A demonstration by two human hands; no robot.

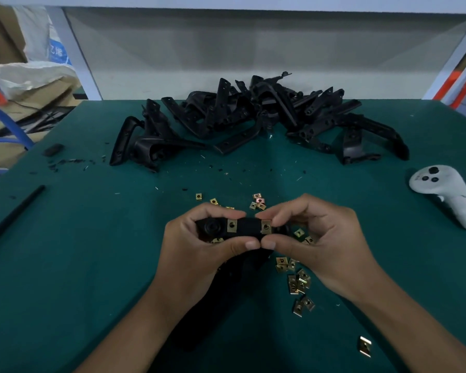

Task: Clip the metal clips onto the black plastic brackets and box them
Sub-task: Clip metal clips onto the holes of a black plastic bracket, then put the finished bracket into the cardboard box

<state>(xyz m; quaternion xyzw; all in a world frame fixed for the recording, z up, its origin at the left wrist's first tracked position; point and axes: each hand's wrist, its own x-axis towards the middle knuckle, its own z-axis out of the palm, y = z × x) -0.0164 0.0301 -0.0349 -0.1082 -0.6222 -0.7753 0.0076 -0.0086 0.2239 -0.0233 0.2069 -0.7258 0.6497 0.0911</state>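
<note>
Both hands hold one black plastic bracket [246, 227] above the green table [92, 251]. My left hand [199, 246] grips its left end, thumb underneath. My right hand [315, 238] pinches its right part, with fingertips on a brass metal clip [266, 226] sitting on the bracket. A second clip [232, 225] sits on the bracket further left. The bracket's lower part hangs down between my forearms, mostly in shadow. Several loose clips [297, 281] lie scattered on the table around and below my hands, and others [258, 202] lie just beyond them.
A big heap of black brackets [253, 117] lies at the back of the table. A white handheld controller [449, 195] rests at the right edge. A thin black rod [14, 214] lies at the left. Sacks and cardboard [24, 84] stand beyond the left edge. One clip [365, 345] lies near the front right.
</note>
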